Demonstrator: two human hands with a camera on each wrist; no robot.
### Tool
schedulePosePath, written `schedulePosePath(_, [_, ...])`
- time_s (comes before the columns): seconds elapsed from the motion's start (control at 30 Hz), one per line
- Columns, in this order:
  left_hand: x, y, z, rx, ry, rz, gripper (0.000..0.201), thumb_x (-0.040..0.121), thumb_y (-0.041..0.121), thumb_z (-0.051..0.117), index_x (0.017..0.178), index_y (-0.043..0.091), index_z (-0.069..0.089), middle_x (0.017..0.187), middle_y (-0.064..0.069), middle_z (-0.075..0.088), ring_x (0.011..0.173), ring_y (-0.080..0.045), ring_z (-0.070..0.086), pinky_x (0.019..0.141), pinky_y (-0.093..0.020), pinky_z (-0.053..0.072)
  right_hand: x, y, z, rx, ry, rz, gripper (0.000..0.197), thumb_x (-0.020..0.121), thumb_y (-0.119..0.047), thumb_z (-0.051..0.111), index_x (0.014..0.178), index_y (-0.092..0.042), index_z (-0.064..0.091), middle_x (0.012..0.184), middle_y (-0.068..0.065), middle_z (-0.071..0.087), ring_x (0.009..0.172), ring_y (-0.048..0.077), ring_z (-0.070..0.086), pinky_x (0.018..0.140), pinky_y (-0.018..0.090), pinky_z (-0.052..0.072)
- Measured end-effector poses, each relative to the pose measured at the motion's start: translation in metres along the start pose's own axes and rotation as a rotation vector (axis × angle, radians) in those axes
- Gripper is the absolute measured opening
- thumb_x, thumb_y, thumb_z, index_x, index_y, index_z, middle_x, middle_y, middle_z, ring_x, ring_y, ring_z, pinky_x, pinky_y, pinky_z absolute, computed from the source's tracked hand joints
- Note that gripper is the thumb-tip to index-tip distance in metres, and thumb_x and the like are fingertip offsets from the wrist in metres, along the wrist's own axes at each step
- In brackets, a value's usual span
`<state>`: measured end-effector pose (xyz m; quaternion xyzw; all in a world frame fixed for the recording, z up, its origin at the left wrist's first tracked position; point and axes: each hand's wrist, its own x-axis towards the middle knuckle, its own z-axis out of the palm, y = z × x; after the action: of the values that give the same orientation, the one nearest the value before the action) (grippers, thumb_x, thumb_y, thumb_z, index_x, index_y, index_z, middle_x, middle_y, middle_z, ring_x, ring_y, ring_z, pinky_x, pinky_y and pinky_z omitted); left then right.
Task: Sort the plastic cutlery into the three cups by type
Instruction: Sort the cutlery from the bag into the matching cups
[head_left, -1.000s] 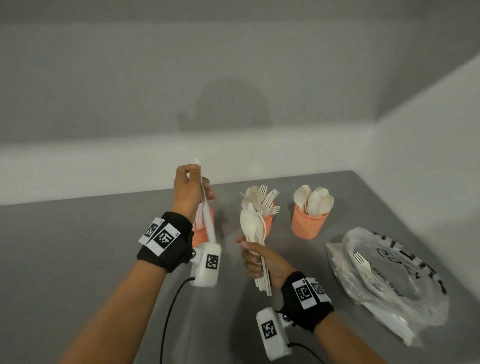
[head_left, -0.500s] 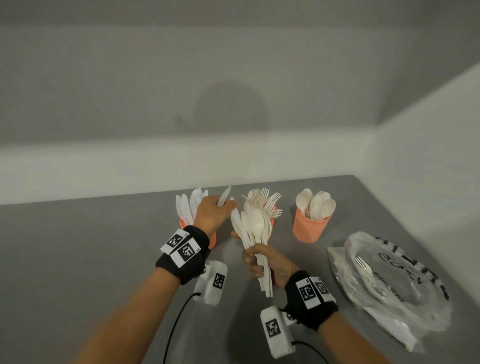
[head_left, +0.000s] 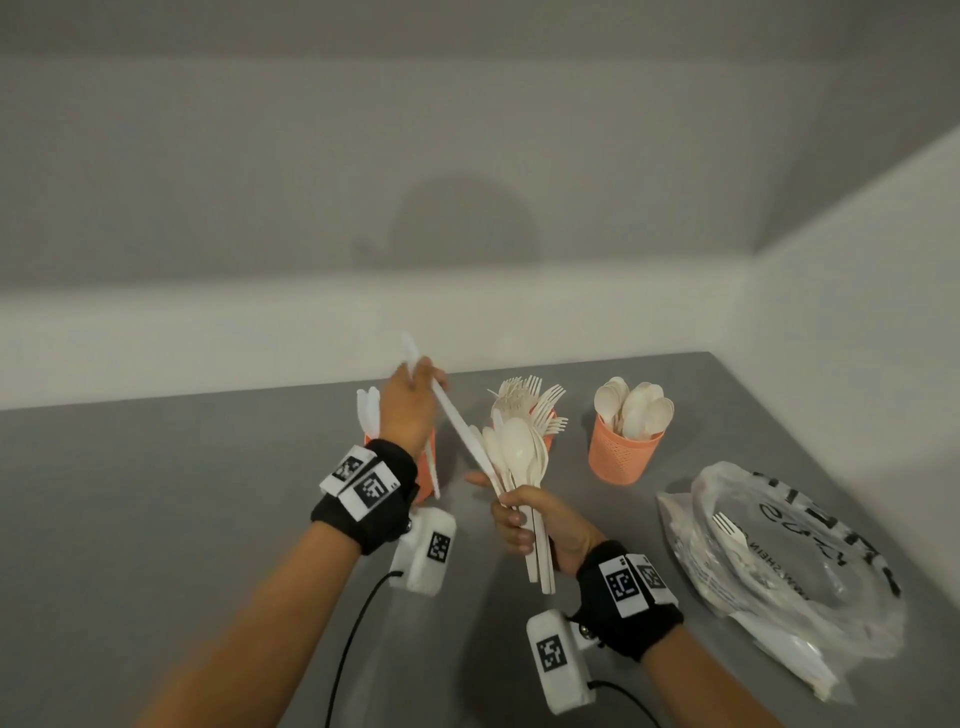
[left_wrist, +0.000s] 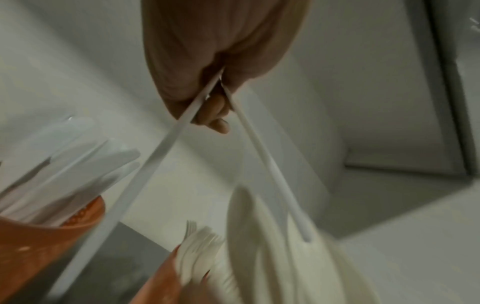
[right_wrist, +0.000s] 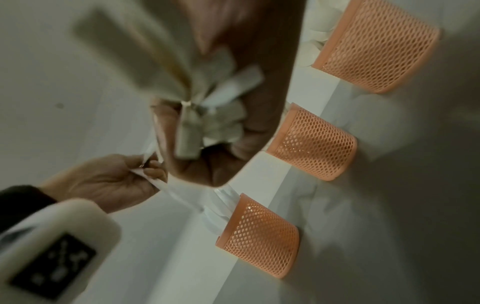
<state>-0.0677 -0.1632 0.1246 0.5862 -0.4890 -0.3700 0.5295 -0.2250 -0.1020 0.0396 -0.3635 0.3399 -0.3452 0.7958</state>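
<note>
My left hand pinches two white plastic knives; one slants down to the right toward the bundle, the other hangs by the left cup. That orange mesh cup holds knives and is mostly hidden behind my left wrist. My right hand grips a bundle of spoons and knives upright by the handles. Behind the bundle stands the middle cup, filled with forks. The right cup holds spoons.
A clear plastic bag with plates and a fork lies on the grey table at the right. Just behind the cups a white wall runs along the table's back edge, and another closes the right side. Cables trail from both wrist cameras.
One second ago my left hand held a knife over the left cup. It then reached into the bundle and has now drawn knives out, up and to the left. The right hand has barely moved.
</note>
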Motion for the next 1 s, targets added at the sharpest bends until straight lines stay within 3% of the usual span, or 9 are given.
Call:
schedulePosePath(0.1, [0.012, 0.017, -0.015, -0.298, 0.130, -0.064, 0.028, 0.101, 0.022, 0.029, 0.077, 0.018, 0.044, 0.063, -0.005, 0.056, 0.050, -0.012, 0.055, 0.051, -0.022, 0.047, -0.003, 0.002, -0.003, 0.016, -0.011, 0.014, 0.050, 0.077, -0.019, 0.045, 0.126, -0.014, 0.052, 0.050, -0.009, 0.037, 0.038, 0.002, 0.033, 0.039, 0.014, 0.030])
schedulePosePath(0.17, [0.016, 0.023, -0.019, -0.276, 0.120, -0.054, 0.022, 0.098, 0.018, 0.035, 0.080, 0.019, 0.048, 0.058, -0.002, 0.044, 0.041, -0.011, 0.046, 0.041, -0.018, 0.042, -0.006, 0.002, -0.004, 0.030, -0.026, 0.019, 0.048, 0.077, -0.017, 0.044, 0.124, -0.014, 0.052, 0.050, -0.009, 0.037, 0.038, 0.002, 0.033, 0.039, 0.013, 0.031])
schedulePosePath(0.3, [-0.001, 0.020, -0.007, 0.095, -0.158, -0.094, 0.015, 0.087, 0.022, 0.061, 0.081, 0.009, 0.057, 0.059, 0.003, 0.040, 0.048, -0.009, 0.037, 0.040, -0.016, 0.032, -0.006, 0.000, -0.002, 0.014, -0.043, 0.032, 0.047, 0.078, -0.017, 0.042, 0.124, -0.016, 0.052, 0.050, -0.009, 0.037, 0.038, 0.002, 0.034, 0.039, 0.014, 0.032])
schedulePosePath(0.43, [-0.018, -0.001, 0.007, 0.191, -0.367, -0.127, 0.020, 0.080, 0.018, 0.069, 0.064, 0.013, 0.057, 0.046, 0.012, 0.052, 0.045, -0.002, 0.051, 0.043, -0.010, 0.036, -0.007, -0.005, 0.003, 0.000, -0.036, 0.029, 0.046, 0.077, -0.018, 0.043, 0.123, -0.017, 0.052, 0.050, -0.009, 0.040, 0.037, 0.002, 0.035, 0.038, 0.013, 0.032])
schedulePosePath(0.5, [-0.019, -0.007, 0.011, 0.237, -0.372, -0.083, 0.017, 0.078, 0.015, 0.069, 0.064, 0.013, 0.060, 0.062, 0.003, 0.061, 0.067, -0.013, 0.059, 0.062, -0.020, 0.045, -0.009, -0.006, 0.003, -0.012, -0.020, 0.026, 0.045, 0.077, -0.020, 0.045, 0.121, -0.018, 0.053, 0.051, -0.009, 0.043, 0.036, 0.002, 0.035, 0.037, 0.013, 0.032])
schedulePosePath(0.57, [-0.018, -0.005, 0.014, 0.236, -0.328, -0.068, 0.021, 0.081, 0.013, 0.063, 0.062, 0.015, 0.056, 0.065, -0.001, 0.056, 0.069, -0.019, 0.055, 0.069, -0.030, 0.045, -0.010, -0.006, 0.004, -0.035, 0.009, 0.010, 0.039, 0.081, -0.023, 0.049, 0.120, -0.017, 0.054, 0.052, -0.009, 0.044, 0.037, 0.002, 0.035, 0.037, 0.013, 0.031])
schedulePosePath(0.7, [-0.011, -0.002, 0.011, 0.054, -0.158, -0.136, 0.025, 0.090, 0.012, 0.044, 0.065, 0.014, 0.043, 0.062, -0.002, 0.042, 0.051, -0.014, 0.035, 0.048, -0.023, 0.029, -0.009, -0.004, 0.001, 0.006, 0.141, -0.054, 0.028, 0.093, -0.030, 0.043, 0.112, -0.015, 0.055, 0.051, -0.009, 0.045, 0.036, 0.002, 0.033, 0.036, 0.013, 0.029])
schedulePosePath(0.8, [-0.012, -0.007, 0.007, -0.039, -0.189, -0.169, 0.025, 0.091, 0.015, 0.044, 0.066, 0.014, 0.045, 0.065, -0.005, 0.045, 0.043, -0.010, 0.034, 0.037, -0.017, 0.027, -0.005, -0.004, 0.002, 0.009, 0.200, -0.094, 0.026, 0.089, -0.034, 0.048, 0.104, -0.015, 0.056, 0.050, -0.008, 0.043, 0.035, 0.003, 0.031, 0.034, 0.014, 0.027])
schedulePosePath(1.0, [-0.026, -0.025, 0.015, -0.235, -0.197, -0.263, 0.029, 0.092, 0.027, 0.054, 0.067, 0.013, 0.052, 0.042, 0.008, 0.043, 0.032, -0.002, 0.034, 0.034, -0.012, 0.028, -0.001, -0.007, 0.019, -0.109, 0.223, -0.071, 0.021, 0.097, -0.028, 0.041, 0.099, -0.015, 0.057, 0.045, -0.009, 0.039, 0.033, 0.002, 0.028, 0.034, 0.014, 0.024])
